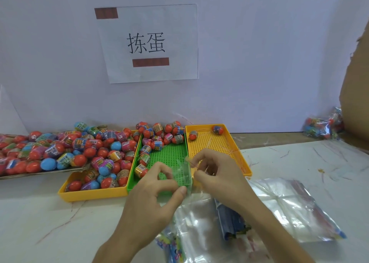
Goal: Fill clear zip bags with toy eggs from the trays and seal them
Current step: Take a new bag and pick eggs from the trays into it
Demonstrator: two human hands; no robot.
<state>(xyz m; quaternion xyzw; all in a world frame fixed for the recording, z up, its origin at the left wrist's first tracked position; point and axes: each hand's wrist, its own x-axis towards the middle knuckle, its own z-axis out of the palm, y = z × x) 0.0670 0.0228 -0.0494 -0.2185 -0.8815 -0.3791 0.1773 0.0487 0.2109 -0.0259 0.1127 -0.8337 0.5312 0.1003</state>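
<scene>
The left hand (157, 192) and right hand (217, 172) each pinch the mouth of a clear zip bag (187, 172). Fingers are curled and the grip seems closed on its two lips, though blur hides the seam. Toy eggs (157, 138) lie just beyond the grip in the green tray (169, 152). The thin film could slip, or its lips fail to part, and eggs would then spill onto the desk (60, 222).

Packing workstation: paper sign (147, 42) on wall (259, 62), trays (93, 195) of toy eggs (79, 158), clear bags (289, 206).
</scene>
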